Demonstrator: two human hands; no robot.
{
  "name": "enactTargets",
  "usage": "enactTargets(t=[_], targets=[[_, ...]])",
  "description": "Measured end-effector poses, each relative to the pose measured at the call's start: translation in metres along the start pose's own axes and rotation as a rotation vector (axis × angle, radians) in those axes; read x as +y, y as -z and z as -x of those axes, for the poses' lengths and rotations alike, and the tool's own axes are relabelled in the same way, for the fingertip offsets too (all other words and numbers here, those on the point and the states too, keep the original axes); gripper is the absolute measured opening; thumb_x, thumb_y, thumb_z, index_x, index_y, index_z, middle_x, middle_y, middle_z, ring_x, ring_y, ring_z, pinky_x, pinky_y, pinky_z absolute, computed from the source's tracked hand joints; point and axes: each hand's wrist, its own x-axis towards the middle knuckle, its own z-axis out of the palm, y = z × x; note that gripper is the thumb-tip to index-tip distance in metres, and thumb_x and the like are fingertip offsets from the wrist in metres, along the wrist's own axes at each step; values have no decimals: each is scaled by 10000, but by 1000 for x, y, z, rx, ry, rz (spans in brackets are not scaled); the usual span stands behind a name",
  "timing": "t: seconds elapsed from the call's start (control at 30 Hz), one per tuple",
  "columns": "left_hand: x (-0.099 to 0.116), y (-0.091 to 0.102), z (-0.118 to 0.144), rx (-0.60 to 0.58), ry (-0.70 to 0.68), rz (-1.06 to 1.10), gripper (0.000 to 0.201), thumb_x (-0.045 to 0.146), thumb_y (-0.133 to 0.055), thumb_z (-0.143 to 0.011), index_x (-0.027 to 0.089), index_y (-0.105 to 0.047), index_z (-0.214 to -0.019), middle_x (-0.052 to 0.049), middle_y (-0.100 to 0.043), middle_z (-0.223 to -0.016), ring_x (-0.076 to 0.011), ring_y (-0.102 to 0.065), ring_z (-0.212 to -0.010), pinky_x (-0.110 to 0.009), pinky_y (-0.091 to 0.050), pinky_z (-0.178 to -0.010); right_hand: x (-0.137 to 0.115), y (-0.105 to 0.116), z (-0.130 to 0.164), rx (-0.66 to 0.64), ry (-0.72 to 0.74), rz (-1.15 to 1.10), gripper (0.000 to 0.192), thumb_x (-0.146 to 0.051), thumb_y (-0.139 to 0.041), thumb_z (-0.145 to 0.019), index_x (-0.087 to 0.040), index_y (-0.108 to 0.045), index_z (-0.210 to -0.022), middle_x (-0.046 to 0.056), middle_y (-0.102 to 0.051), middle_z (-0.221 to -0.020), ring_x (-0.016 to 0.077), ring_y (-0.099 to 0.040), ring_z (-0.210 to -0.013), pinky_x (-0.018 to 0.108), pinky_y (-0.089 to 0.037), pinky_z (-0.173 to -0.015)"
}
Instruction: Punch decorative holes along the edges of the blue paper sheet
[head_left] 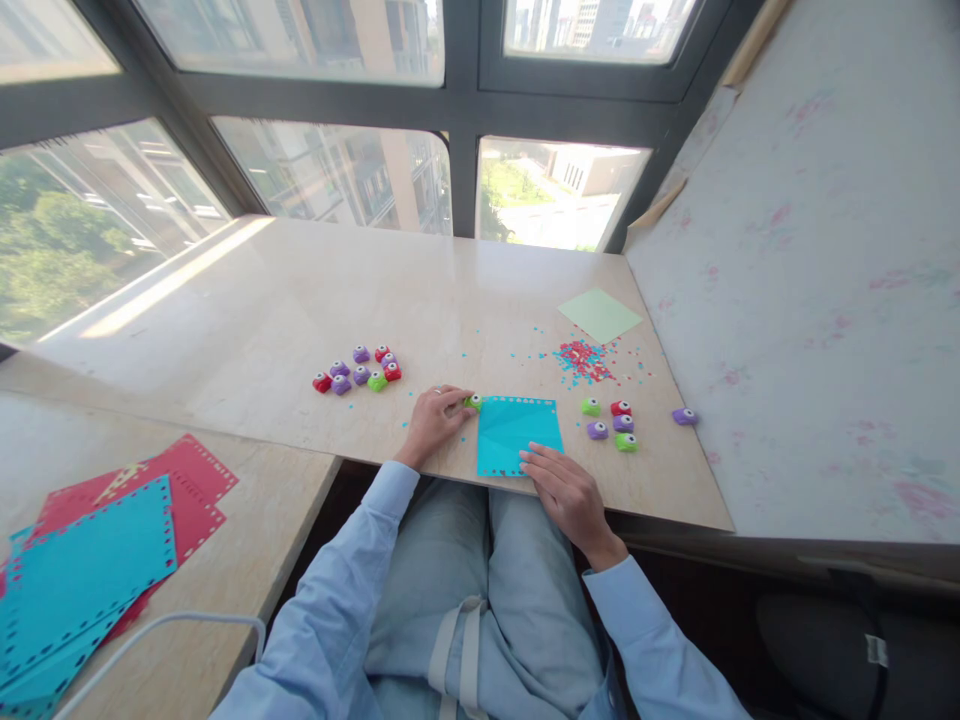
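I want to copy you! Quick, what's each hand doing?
Left hand: fingers shut on the green punch.
Right hand: open, flat on the blue paper.

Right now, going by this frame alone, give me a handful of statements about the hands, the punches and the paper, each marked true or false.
1. The left hand presses a green punch at the left edge of the blue sheet. True.
2. The right hand is lifted clear of the sheet. False: its fingers rest on the sheet's near right corner.
3. A pale green sheet lies beyond the pile of red and blue confetti. True.
4. The group of punches left of the hands is all green. False: it is mostly purple and red, with one green.
5. A lone purple punch sits near the right wall. True.
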Motion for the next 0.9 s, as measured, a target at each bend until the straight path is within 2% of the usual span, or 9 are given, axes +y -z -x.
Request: enactTargets(t=[0.3, 0.43, 0.5, 0.63, 0.77, 0.9], targets=[[3, 2, 1, -12, -3, -36, 271, 194, -659, -808, 213, -716, -1073, -56, -726, -1011, -209, -648, -900, -363, -492, -852, -1, -1, -3, -103, -75, 59, 408, -63, -476, -927, -245, -647, -1250, 60, -680, -1254, 226, -573, -1258, 449, -492, -1037], [4, 2, 0, -14, 2, -41, 270, 190, -652, -805, 212, -714, -1067, -54, -726, -1010, -207, -646, -892, -364, -489, -854, -2, 2, -6, -148, -109, 40, 327, -210, -570, -927, -245, -654, -1241, 72, -665, -1277, 256, -567, -1262, 486, -462, -1058], [4, 2, 0, -12, 1, -38, 261, 193, -651, -808, 209, -714, -1061, -53, -726, -1014, -208, -647, -897, -363, -489, -853, 0, 5, -7, -156, -125, -2, 345, -307, -603, -923, -241, -640, -1259, 83, -656, -1291, 268, -564, -1262, 497, -459, -1054], [3, 2, 0, -13, 6, -33, 249, 197, -652, -808, 214, -714, -1049, -49, -728, -1006, -207, -648, -897, -357, -489, -846, 3, 10, -11, -108, -207, -99, 393, -388, -563, -946, -250, -599, -1312, 95, -641, -1311, 259, -567, -1256, 483, -473, -1038], [2, 2, 0, -10, 6, -24, 236, 208, -649, -814, 211, -714, -1040, -51, -730, -994, -211, -650, -889, -358, -488, -835, 5, 13, -34, -43, -303, -83, 379, -392, -528, -961, -252, -604, -1305, 97, -650, -1288, 250, -578, -1228, 468, -458, -1050], [1, 2, 0, -11, 6, -18, 224, 225, -655, -821, 213, -715, -1036, -50, -730, -983, -213, -647, -890, -359, -484, -835, 13, 0, -76, -110, -334, 7, 414, -423, -552, -936, -220, -601, -1294, 130, -623, -1303, 279, -549, -1236, 495, -432, -1054]])
